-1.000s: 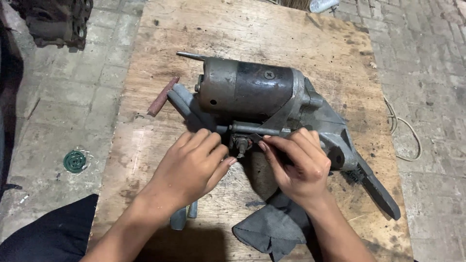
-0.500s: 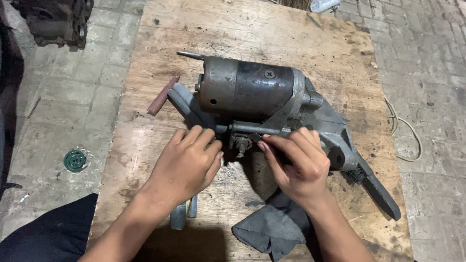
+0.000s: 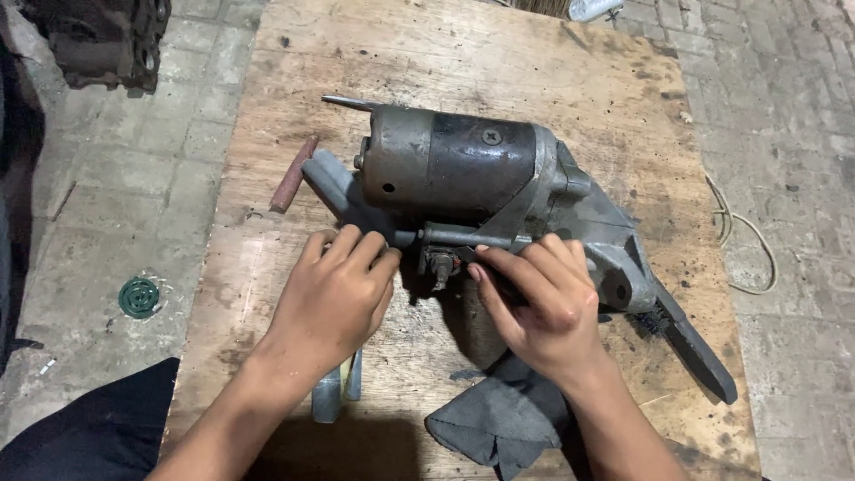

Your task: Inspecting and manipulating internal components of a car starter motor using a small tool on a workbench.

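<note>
Nearest the camera, at the bottom edge: two bare forearms reaching up onto a worn wooden desk [image 3: 267, 80], with a dark trouser leg [image 3: 85, 428] at lower left. Between the forearms, a crumpled grey rag [image 3: 503, 419] lying on the desk's near edge.

Left hand [image 3: 334, 298], knuckles up, fingers [image 3: 356, 249] curled down over the grey handle of a tool [image 3: 343, 196] and touching it; whether closed tight around it, hard to tell. More of that grey tool showing below the wrist, at [image 3: 334, 392].

Right hand [image 3: 543, 303], just beside the left, fingers [image 3: 508, 267] bent and pinched on a small rusty terminal stud [image 3: 439, 264] area under a starter motor [image 3: 463, 165]; fingertips touching the metal, nothing lifted free.

Starter motor lying on its side across the middle of the desk: dark cylindrical body to the left, pale cast nose housing to the right, thin through-bolt sticking out at the left end. Reddish-brown rod [image 3: 294, 174] lying just left of the motor. Dark flat blade-like tool [image 3: 695, 347] slanting off the motor's right end toward the desk's right edge.

Beyond the desk, grey paving-brick floor [image 3: 784, 107]. Round green drain cover [image 3: 140, 297] set in the floor at left, a loop of pale cord [image 3: 748, 232] on the floor at right, and a rusty engine part [image 3: 102, 40] at far upper left. No open container in view holding anything.
</note>
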